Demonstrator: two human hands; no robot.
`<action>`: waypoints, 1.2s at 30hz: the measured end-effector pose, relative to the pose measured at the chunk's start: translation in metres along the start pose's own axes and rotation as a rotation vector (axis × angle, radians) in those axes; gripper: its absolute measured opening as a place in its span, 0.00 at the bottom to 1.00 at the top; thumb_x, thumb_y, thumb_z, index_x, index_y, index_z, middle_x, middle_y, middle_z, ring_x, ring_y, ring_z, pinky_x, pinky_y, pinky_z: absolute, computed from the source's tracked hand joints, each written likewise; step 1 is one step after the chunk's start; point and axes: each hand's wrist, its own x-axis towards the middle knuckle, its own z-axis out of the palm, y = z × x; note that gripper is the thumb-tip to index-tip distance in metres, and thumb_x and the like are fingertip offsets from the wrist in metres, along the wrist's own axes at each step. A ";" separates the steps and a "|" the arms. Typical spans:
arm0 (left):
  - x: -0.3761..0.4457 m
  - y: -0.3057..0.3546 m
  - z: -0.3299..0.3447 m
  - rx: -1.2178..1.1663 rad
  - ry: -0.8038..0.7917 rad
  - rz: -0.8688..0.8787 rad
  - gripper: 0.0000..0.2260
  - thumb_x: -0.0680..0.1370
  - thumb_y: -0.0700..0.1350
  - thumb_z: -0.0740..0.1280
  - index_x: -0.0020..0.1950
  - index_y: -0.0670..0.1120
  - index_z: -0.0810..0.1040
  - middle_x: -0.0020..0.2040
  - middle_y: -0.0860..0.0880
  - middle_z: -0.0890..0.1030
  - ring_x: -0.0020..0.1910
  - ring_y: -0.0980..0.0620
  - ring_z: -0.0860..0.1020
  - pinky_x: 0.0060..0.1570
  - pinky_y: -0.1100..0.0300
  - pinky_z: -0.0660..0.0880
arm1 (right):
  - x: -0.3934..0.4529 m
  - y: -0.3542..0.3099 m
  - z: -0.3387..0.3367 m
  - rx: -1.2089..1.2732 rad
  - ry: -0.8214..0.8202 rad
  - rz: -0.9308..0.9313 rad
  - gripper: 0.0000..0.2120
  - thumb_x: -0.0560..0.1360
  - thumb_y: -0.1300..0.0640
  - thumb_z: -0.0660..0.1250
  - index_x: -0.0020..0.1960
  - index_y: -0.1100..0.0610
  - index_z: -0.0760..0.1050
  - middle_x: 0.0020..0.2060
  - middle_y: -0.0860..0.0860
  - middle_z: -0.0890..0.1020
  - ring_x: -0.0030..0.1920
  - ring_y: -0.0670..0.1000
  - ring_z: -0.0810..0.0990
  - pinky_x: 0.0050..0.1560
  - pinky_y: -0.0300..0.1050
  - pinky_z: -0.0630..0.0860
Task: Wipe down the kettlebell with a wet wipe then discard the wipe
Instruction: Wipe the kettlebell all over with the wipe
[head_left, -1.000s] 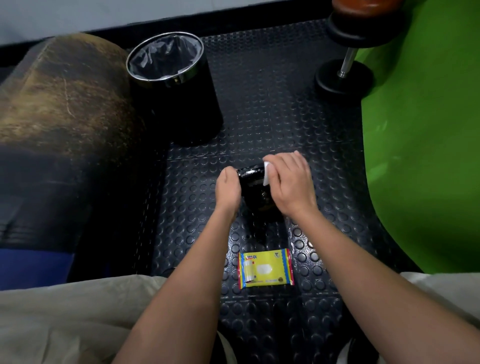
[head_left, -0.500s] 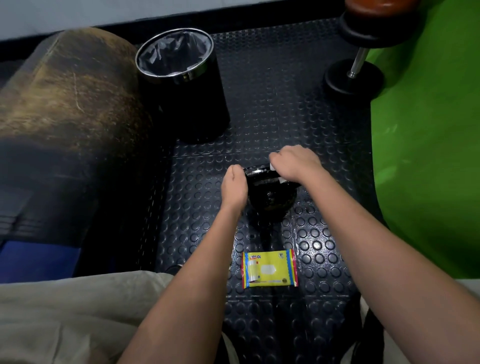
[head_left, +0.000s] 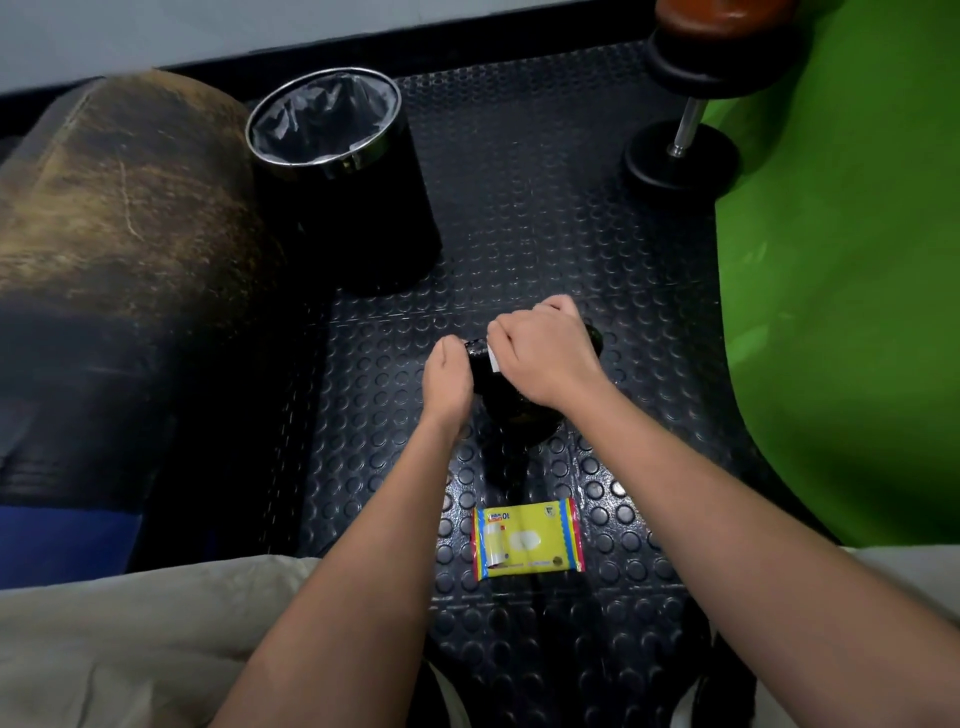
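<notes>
Now shifted across from the far end of the handle to its middle since a moment ago: right hand (head_left: 545, 358), curled around the wet wipe (head_left: 492, 360), so wiping likely midway. Left hand (head_left: 448, 378) gripping the handle's left end, steadying. Kettlebell (head_left: 514, 410) upright mid-mat (head_left: 519, 234), handle up, its long axis running left-right. Bin (head_left: 337, 176) waiting at the far left edge; wipe pack (head_left: 527, 538) nearer.
</notes>
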 end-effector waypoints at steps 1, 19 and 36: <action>-0.002 0.002 0.001 0.007 -0.009 0.013 0.09 0.81 0.44 0.52 0.41 0.47 0.65 0.40 0.49 0.67 0.40 0.52 0.64 0.40 0.54 0.64 | -0.003 0.007 0.001 0.021 0.033 0.009 0.23 0.81 0.50 0.46 0.31 0.50 0.68 0.30 0.45 0.77 0.35 0.51 0.73 0.61 0.49 0.64; 0.001 -0.001 0.002 0.033 0.011 0.004 0.11 0.82 0.46 0.49 0.39 0.49 0.60 0.39 0.51 0.64 0.39 0.52 0.62 0.40 0.54 0.63 | 0.004 0.050 -0.019 0.660 -0.273 0.723 0.15 0.78 0.50 0.54 0.41 0.57 0.73 0.39 0.52 0.77 0.41 0.54 0.72 0.45 0.50 0.68; 0.010 -0.007 0.003 0.012 0.035 -0.025 0.11 0.78 0.49 0.51 0.37 0.48 0.66 0.39 0.49 0.70 0.42 0.50 0.66 0.45 0.52 0.66 | 0.002 -0.027 -0.005 -0.138 -0.043 0.098 0.19 0.82 0.55 0.51 0.46 0.58 0.80 0.43 0.55 0.85 0.46 0.59 0.80 0.59 0.53 0.67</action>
